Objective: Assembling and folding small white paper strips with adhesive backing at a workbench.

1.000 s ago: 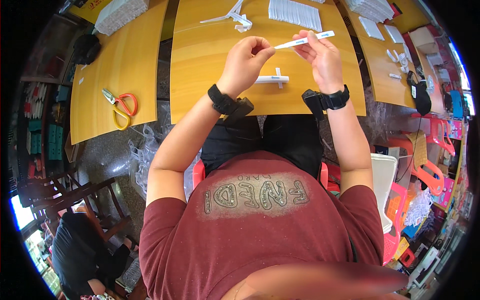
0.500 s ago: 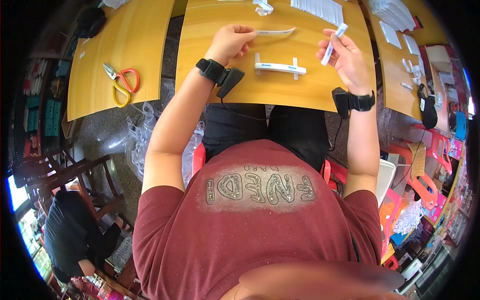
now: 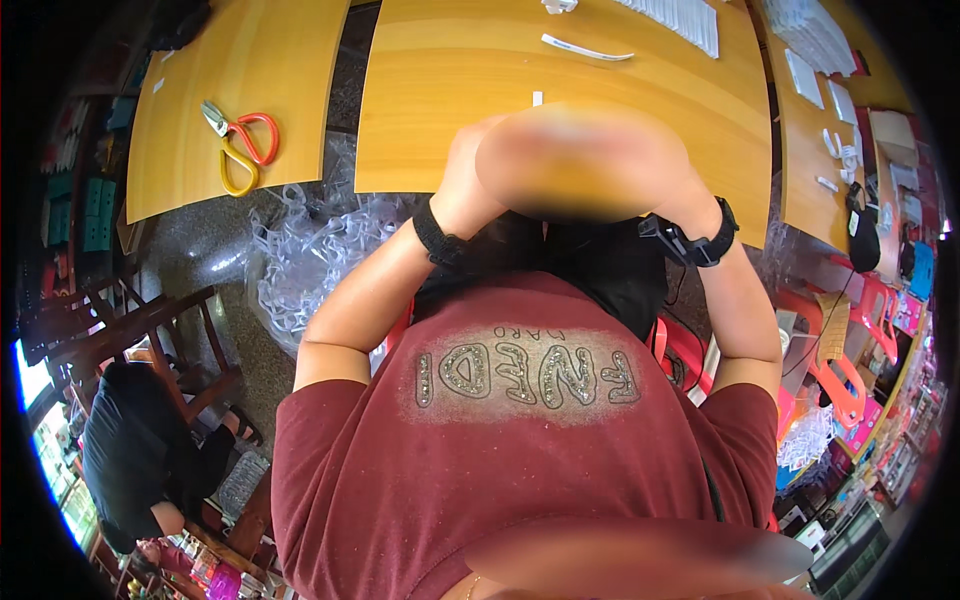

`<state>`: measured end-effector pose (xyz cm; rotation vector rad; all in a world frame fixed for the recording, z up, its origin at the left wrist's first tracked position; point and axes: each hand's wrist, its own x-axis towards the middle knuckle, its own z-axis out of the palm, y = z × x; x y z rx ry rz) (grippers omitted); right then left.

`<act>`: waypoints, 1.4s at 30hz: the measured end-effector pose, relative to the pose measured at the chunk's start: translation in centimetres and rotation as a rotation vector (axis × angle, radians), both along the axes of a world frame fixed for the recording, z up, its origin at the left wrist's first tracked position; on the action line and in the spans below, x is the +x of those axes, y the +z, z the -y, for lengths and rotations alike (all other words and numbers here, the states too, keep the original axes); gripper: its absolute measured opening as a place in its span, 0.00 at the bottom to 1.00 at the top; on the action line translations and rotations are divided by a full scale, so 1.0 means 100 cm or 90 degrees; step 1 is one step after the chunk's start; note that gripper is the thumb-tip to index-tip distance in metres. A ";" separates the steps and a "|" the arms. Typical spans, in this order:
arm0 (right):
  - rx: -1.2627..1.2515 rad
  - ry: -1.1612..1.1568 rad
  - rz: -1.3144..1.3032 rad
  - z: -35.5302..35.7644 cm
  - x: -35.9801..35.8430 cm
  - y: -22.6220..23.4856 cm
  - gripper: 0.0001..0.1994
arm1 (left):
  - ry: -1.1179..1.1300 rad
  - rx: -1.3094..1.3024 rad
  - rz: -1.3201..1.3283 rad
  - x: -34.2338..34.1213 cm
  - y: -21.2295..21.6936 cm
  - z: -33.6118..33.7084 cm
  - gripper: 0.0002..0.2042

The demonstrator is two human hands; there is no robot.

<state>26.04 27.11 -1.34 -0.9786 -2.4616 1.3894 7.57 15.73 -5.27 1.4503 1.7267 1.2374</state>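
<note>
White strip point(image 3: 588, 48): lies alone toward the far side of the middle worktop point(image 3: 430, 110), slightly bowed; being thin and light, it could slide or flip from a sleeve brush or draught.
Left hand point(image 3: 482, 172): bent inward above the worktop's near edge; a blurred patch covers the fingers, so I cannot tell its grip or anything it holds.
Right hand point(image 3: 675, 182): facing the left from the near edge's right half, its grip equally hidden; uneven pressure between both could crease or twist something slender.
White tab point(image 3: 538, 98): pokes out beyond the blur, the rest hidden; a knuckle catching it could shift it askew.
Stack of strips point(image 3: 683, 25): toward the far right; a careless forearm could spread it.
Scissors point(image 3: 238, 150): yellow handle at the left worktop's near edge, where a bump could tip them off.
Clear plastic point(image 3: 312, 255): heaped on the floor below the middle worktop's near left corner; dropped pieces could vanish into it.
</note>
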 end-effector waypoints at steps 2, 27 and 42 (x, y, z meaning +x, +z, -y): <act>0.033 -0.018 -0.013 -0.002 -0.005 0.003 0.09 | 0.046 0.022 -0.100 -0.006 -0.011 0.003 0.07; 0.036 -0.023 0.134 -0.026 -0.036 -0.007 0.13 | 0.023 0.182 -0.277 -0.012 -0.026 0.004 0.11; 0.122 0.025 0.190 -0.031 -0.031 0.005 0.13 | 0.063 0.086 -0.283 -0.006 -0.015 -0.011 0.08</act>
